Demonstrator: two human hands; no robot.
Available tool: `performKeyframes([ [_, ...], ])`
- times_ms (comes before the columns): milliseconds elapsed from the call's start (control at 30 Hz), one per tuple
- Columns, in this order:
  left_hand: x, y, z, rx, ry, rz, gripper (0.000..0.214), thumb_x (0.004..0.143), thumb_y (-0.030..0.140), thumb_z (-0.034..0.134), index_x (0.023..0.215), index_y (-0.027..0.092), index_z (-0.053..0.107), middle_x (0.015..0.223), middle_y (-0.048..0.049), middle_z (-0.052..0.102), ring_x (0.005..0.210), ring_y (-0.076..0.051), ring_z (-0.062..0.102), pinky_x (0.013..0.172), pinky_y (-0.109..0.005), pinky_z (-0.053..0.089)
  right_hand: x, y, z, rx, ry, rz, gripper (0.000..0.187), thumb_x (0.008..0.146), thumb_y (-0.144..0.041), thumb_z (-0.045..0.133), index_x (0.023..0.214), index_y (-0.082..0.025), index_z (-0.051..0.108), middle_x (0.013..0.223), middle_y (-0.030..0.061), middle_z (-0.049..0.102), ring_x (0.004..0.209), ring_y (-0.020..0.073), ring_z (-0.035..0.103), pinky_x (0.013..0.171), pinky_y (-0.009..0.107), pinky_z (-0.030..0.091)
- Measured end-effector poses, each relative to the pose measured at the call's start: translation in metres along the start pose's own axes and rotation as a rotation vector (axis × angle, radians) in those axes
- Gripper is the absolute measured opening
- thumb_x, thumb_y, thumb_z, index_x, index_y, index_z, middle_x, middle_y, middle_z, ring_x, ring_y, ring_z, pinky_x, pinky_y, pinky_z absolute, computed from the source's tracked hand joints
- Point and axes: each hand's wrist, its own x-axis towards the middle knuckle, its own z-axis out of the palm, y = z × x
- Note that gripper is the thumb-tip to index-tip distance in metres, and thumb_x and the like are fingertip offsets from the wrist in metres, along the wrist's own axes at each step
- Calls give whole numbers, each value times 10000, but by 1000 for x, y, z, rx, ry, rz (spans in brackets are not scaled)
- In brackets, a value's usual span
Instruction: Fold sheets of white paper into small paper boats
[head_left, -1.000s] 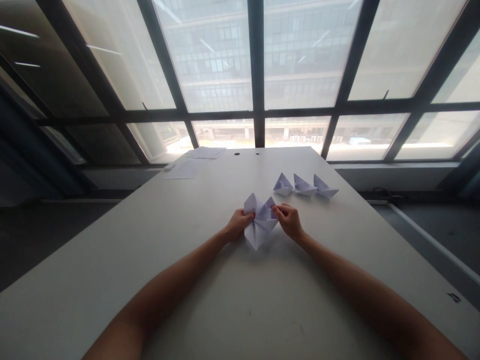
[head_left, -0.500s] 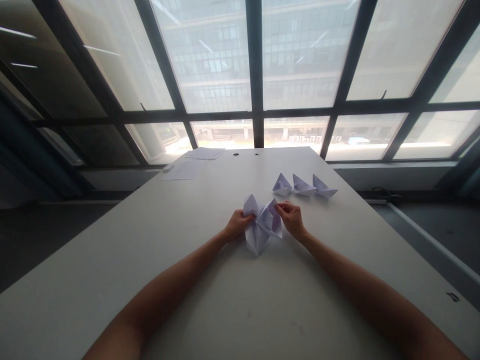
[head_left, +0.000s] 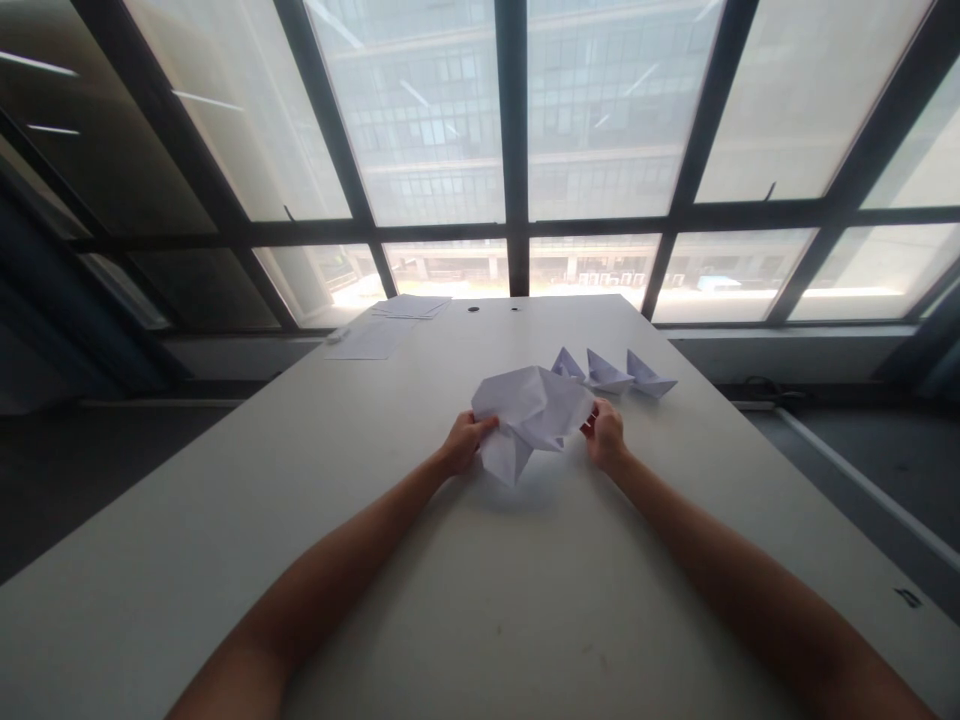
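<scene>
Both hands hold a partly folded sheet of white paper [head_left: 529, 412], lifted a little above the table and spread wide into a loose, creased shape. My left hand [head_left: 466, 443] grips its lower left side. My right hand [head_left: 606, 433] pinches its right corner between the fingers and thumb. Beyond the sheet, several finished paper boats stand in a row. The nearest to it, a paper boat [head_left: 568, 365], is partly hidden behind the sheet. Two more paper boats [head_left: 607, 375] [head_left: 649, 375] stand to its right.
The hands work over a long white table [head_left: 225, 500]. A stack of paper sheets [head_left: 411, 307] and a loose sheet [head_left: 367, 340] lie at its far left end. Two small dark holes [head_left: 473, 309] mark the far surface. Large windows stand behind the table.
My hands have moved apart and pulled the paper open, so it now looks wider and flatter. Its upper part has risen in front of the leftmost boat. The boats have not moved.
</scene>
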Motion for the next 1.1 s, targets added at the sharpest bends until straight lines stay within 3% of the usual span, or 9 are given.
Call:
performKeyframes([
  [133, 3, 5, -3, -24, 69, 19, 389, 629, 330, 810, 901, 87, 676, 780, -77, 703, 600, -170, 636, 569, -279, 516, 4, 5, -1, -29, 79, -25, 207, 777, -439, 476, 763, -241, 415, 589, -54, 458, 489, 121, 461, 435, 230, 394],
  [233, 2, 5, -3, 12, 95, 75, 419, 627, 393, 816, 886, 97, 669, 750, -55, 687, 580, -154, 613, 544, -257, 494, 0, 6, 1, -64, 78, -18, 251, 777, -466, 513, 852, -232, 461, 656, -37, 534, 528, 128, 529, 454, 230, 431],
  [467, 1, 0, 1, 155, 174, 261, 431, 689, 512, 771, 812, 115, 658, 659, -4, 625, 543, -119, 544, 498, -222, 435, -17, 0, 9, -156, -175, 110, 578, 688, -402, 734, 1180, -201, 509, 856, 43, 694, 672, 184, 658, 527, 261, 518],
  [567, 1, 0, 0, 143, 164, 301, 435, 704, 512, 765, 864, 118, 671, 721, -15, 654, 607, -135, 578, 563, -245, 477, -18, -2, 8, -216, -275, 168, 634, 646, -311, 773, 1215, -170, 531, 849, 71, 719, 664, 211, 672, 503, 276, 511],
  [667, 0, 1, -1, 143, 163, 320, 439, 701, 511, 768, 869, 116, 676, 760, -31, 671, 661, -154, 601, 611, -261, 494, -17, -1, 7, -259, -308, 200, 568, 622, -232, 766, 1160, -157, 600, 794, 69, 729, 610, 210, 665, 466, 270, 484],
  [767, 2, 1, -3, 160, 184, 339, 450, 702, 514, 765, 879, 109, 676, 781, -41, 681, 684, -162, 606, 622, -258, 491, -17, 1, 7, -272, -233, 167, 461, 646, -250, 740, 1084, -143, 649, 750, 68, 727, 591, 200, 647, 458, 257, 463],
  [933, 8, 1, -9, 219, 323, 390, 429, 750, 486, 722, 944, 107, 665, 839, -63, 697, 699, -164, 607, 601, -234, 473, -18, 5, 7, -225, -77, -18, 583, 665, -310, 692, 1213, -142, 588, 682, 19, 687, 537, 149, 572, 468, 226, 420],
  [1100, 18, 13, -29, 342, 376, 392, 419, 779, 449, 697, 1045, 128, 656, 879, -77, 705, 686, -165, 616, 582, -222, 458, -11, 1, 0, -288, 42, -197, 547, 724, -359, 612, 1222, -137, 568, 601, -26, 595, 430, 105, 410, 407, 215, 295],
])
